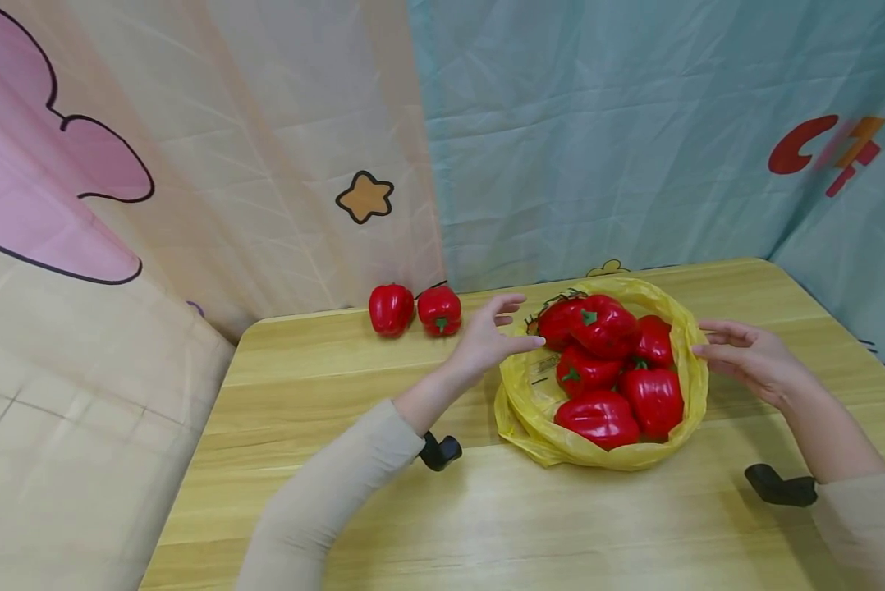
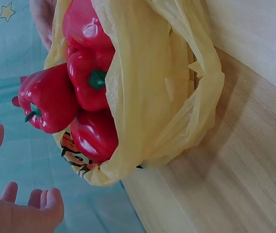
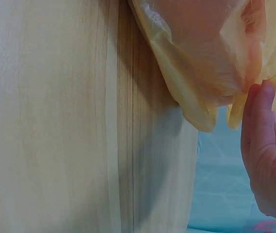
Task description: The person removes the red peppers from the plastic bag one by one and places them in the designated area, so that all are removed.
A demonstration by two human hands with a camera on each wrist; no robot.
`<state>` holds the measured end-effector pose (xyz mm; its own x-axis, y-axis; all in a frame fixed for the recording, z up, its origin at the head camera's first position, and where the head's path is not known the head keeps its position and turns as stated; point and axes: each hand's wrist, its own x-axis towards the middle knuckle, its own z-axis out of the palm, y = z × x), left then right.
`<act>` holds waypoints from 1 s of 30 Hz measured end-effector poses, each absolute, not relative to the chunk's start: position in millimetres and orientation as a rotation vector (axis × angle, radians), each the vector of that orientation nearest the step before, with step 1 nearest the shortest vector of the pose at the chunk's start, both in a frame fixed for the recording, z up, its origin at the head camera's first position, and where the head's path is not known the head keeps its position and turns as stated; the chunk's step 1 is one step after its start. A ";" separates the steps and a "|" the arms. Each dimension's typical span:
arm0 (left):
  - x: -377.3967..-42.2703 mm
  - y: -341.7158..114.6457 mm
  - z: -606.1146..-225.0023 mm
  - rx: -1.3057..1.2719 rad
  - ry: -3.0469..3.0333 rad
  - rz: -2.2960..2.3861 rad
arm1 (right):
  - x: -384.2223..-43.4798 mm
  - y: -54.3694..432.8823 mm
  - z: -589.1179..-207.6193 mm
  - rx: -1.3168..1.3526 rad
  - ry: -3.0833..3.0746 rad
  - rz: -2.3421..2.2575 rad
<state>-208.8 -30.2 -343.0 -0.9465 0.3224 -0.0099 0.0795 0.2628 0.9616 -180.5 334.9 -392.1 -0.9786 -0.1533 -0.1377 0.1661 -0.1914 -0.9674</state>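
Note:
A yellow plastic bag (image 1: 516, 386) stands on the table with its mouth wide and its rim rolled down. Several red bell peppers (image 1: 653, 402) with green stems fill it. My left hand (image 1: 487, 336) hovers at the bag's left rim, thumb and fingers spread and holding nothing. In the left wrist view, its fingers (image 2: 53, 206) stand apart from the nearest bell pepper (image 2: 50, 99). At the opposite side, my right hand (image 1: 756, 361) touches the rim with extended fingers. The right wrist view shows these fingertips (image 3: 267, 90) against the bag's outside (image 3: 201, 73).
Two more red bell peppers, one (image 1: 392, 310) beside the other (image 1: 439, 311), sit at the table's back edge, left of the bag. A printed curtain (image 1: 561, 148) hangs close behind the wooden table (image 1: 324, 394). Black camera mounts (image 1: 778, 486) stick out at both wrists.

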 end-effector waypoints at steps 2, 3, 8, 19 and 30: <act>-209.7 -26.3 -343.0 0.400 2.336 1.730 | -180.9 335.2 -392.2 0.008 1.840 -2.286; -210.2 -24.5 -343.1 0.406 2.345 1.718 | -181.2 335.3 -392.3 0.006 1.839 -2.287; -213.3 -15.9 -344.6 0.432 2.371 1.658 | -180.9 334.7 -391.1 0.014 1.845 -2.278; -222.7 0.2 -355.1 0.557 2.319 1.675 | -179.5 334.5 -391.8 0.013 1.833 -2.280; -227.0 20.3 -359.7 0.558 2.258 1.752 | -180.5 334.5 -392.6 0.011 1.837 -2.279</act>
<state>-227.0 20.3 -359.7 -0.9014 0.4299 0.0513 0.1565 0.2130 0.9644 -180.5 334.5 -392.6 -0.9771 -0.1611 -0.1393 0.1703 -0.1982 -0.9653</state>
